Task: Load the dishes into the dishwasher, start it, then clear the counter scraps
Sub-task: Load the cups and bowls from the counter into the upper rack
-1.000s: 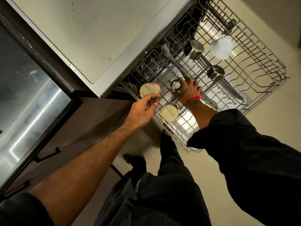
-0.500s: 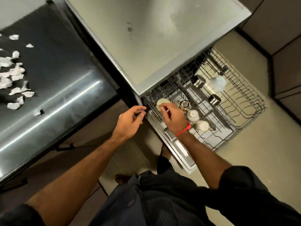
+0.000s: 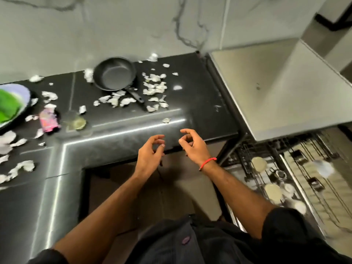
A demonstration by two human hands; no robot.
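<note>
Both hands hang in the air just in front of the dark counter's (image 3: 118, 134) front edge, touching nothing. The left hand (image 3: 149, 154) has its fingers loosely curled with thumb and forefinger apart, empty. The right hand (image 3: 192, 147), with a red cord at its wrist, is the same: fingers slack and bent, nothing between them. The 2 hands sit close to each other but do not meet.

Taking the counter as the landmark: the frying pan (image 3: 115, 73) lies on it toward the back wall, handle pointing to the front. Pale scraps (image 3: 155, 85) are scattered all round the pan and along the counter's left arm. A pink packet (image 3: 48, 120) and a small clear glass (image 3: 76, 121) stand on its left part, with a green-and-lilac bowl (image 3: 13, 103) at its far left edge. To the counter's right and below it, the dishwasher rack (image 3: 285, 180) is pulled out with several cups and small bowls in it, blurred.

Risks, as I judge them: the pan's handle is buried among scraps, so a quick grab could sweep peelings onto the floor or into the open rack. The glass stands near the front edge; a reaching forearm could knock it off. The pulled-out rack sits at leg level and could catch a shin when turning back.
</note>
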